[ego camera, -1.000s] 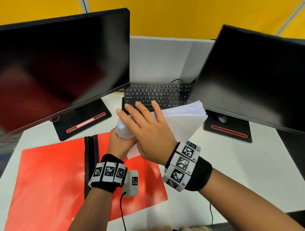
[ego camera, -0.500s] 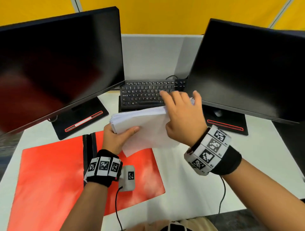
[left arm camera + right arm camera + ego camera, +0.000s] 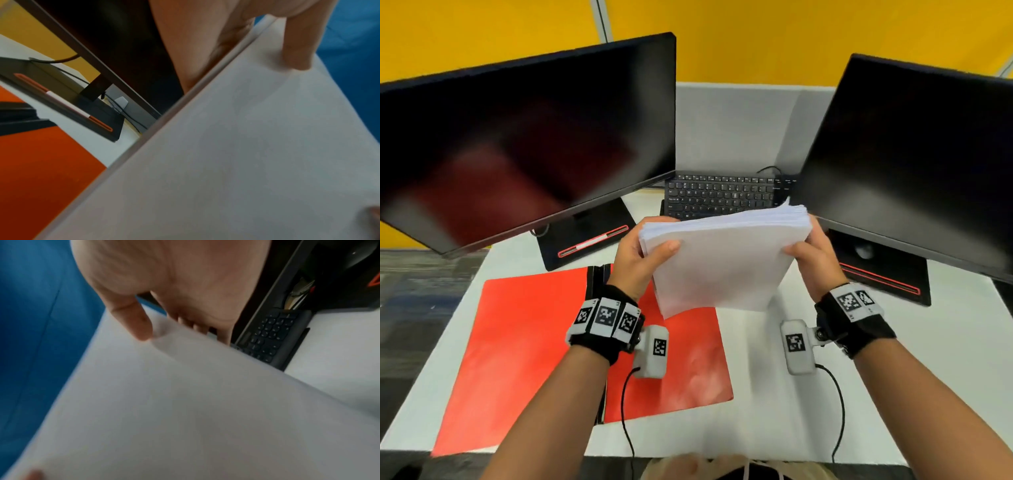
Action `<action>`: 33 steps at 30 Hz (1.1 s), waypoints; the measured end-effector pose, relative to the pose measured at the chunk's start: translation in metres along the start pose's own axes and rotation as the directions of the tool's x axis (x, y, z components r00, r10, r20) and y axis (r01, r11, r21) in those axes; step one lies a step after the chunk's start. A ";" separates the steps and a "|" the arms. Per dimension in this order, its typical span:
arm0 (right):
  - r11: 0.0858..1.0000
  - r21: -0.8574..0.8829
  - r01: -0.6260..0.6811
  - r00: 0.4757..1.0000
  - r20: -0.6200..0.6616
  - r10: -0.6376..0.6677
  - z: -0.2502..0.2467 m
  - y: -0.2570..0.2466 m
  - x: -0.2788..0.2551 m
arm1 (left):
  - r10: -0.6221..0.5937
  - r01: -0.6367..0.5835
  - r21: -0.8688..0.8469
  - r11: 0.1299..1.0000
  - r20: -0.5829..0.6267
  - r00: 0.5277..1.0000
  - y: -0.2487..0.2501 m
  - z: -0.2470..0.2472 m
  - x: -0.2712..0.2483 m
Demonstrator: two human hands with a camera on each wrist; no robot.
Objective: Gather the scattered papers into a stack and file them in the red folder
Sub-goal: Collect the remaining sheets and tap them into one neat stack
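Note:
A thick stack of white papers (image 3: 722, 263) is held upright in the air above the desk, its lower edge over the open red folder (image 3: 524, 346). My left hand (image 3: 640, 253) grips the stack's left edge, thumb on the near face. My right hand (image 3: 811, 257) grips the right edge, thumb on the near face too. The left wrist view shows the stack (image 3: 246, 154) with my thumb pressed on it and the red folder (image 3: 41, 170) below. In the right wrist view the thumb pinches the sheet (image 3: 195, 402) at its edge. The folder lies open and flat, black spine (image 3: 594, 284) in its middle.
Two dark monitors stand at left (image 3: 517, 144) and right (image 3: 914, 164) on black bases. A black keyboard (image 3: 722, 195) lies between them behind the stack. The white desk (image 3: 914, 370) has bare surface right of the folder. Wrist camera cables hang toward the near edge.
My right hand has slid from the stack's top to its right edge. The stack has squared up and stands more upright between both hands, raised slightly.

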State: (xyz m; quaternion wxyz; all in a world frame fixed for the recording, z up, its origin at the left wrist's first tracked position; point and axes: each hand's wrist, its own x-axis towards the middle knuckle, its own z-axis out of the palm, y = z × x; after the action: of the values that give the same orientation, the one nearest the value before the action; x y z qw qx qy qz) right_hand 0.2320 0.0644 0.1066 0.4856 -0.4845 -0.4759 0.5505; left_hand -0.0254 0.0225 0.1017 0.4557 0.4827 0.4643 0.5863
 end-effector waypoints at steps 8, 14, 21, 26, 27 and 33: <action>0.997 0.070 0.013 0.994 -0.111 -0.005 0.022 0.024 -0.005 | 0.025 -0.056 -0.093 0.994 -0.310 0.950 -0.003 0.032 -0.009; 0.993 -0.099 0.070 0.993 -0.091 -0.079 0.018 0.028 -0.004 | 0.303 -0.106 0.511 0.853 -0.319 0.898 0.023 0.029 0.004; 0.988 -0.106 0.112 0.988 -0.090 -0.122 0.020 0.033 -0.004 | -0.309 -0.409 0.912 0.023 0.395 0.865 0.088 0.090 0.054; 0.964 -0.181 0.193 0.976 -0.070 -0.208 0.021 0.035 -0.006 | -0.379 -0.434 0.901 0.019 0.409 0.830 0.087 0.092 0.066; 0.952 -0.221 0.212 0.969 -0.076 -0.233 0.021 0.034 -0.005 | -0.340 -0.427 0.903 0.044 0.415 0.844 0.086 0.088 0.065; 0.987 -0.156 -0.026 0.938 -0.345 -0.030 0.003 0.048 0.004 | -0.162 -0.109 0.805 0.583 0.246 0.956 0.100 0.029 0.069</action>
State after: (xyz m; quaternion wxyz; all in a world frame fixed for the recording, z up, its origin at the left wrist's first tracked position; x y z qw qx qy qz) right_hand 0.2252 0.0646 0.0588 0.5222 -0.6101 -0.4259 0.4167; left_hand -0.0133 0.0782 0.2135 0.2571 0.7112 0.6147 0.2240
